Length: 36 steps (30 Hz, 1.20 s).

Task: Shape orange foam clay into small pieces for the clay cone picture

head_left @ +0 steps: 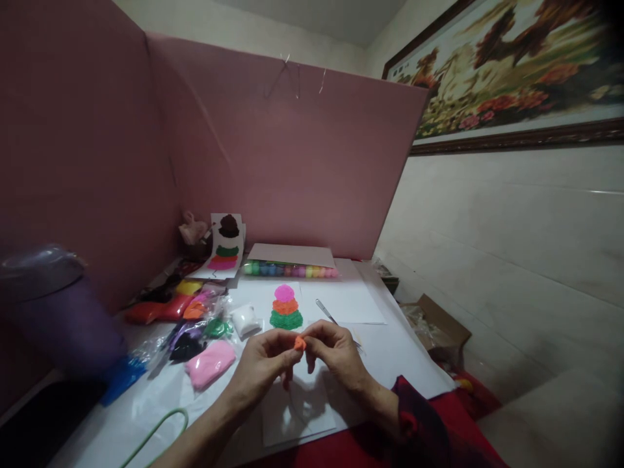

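A small lump of orange clay (299,343) is pinched between the fingertips of both hands, above the white paper. My left hand (268,359) grips it from the left with thumb and forefinger. On its right side, my right hand (336,354) pinches the same lump. Just beyond the hands lies a sheet bearing a stacked shape, with a pink top (285,293), an orange middle (285,306) and a green base (286,319). A metal tweezer-like tool (325,311) lies to the right of it, partly hidden behind my right hand.
Bagged clay lies at the left, including pink (211,364), white (245,320) and red (158,311) packs. A row of coloured clay (290,270) and a sheet with a coloured figure (227,250) are at the back. A purple container (63,318) stands far left; a cardboard box (442,325) is right.
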Motion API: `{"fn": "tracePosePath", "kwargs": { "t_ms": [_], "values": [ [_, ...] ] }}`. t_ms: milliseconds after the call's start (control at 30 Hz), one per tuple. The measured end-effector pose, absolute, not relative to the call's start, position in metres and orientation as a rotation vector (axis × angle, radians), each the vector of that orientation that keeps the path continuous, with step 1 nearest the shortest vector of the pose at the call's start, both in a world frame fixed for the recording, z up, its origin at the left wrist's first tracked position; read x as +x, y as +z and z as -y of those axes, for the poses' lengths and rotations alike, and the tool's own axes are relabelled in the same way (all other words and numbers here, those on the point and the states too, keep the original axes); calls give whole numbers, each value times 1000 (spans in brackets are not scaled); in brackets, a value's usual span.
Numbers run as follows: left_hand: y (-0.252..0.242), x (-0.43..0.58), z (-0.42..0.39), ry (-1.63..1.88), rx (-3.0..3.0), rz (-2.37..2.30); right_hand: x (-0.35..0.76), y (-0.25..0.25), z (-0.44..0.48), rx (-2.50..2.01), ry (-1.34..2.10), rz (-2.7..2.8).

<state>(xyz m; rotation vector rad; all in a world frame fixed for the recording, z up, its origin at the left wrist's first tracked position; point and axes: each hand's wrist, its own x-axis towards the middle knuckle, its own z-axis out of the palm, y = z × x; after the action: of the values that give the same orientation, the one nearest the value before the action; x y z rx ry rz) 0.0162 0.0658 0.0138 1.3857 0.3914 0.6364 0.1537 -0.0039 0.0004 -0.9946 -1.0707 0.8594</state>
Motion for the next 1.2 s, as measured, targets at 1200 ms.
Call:
{"fn": "tracePosePath", "kwargs": {
  "t_ms": [1200],
  "values": [
    [13, 17, -68, 827, 1351, -461, 155, 0, 3, -1005, 988, 903]
  ]
}}
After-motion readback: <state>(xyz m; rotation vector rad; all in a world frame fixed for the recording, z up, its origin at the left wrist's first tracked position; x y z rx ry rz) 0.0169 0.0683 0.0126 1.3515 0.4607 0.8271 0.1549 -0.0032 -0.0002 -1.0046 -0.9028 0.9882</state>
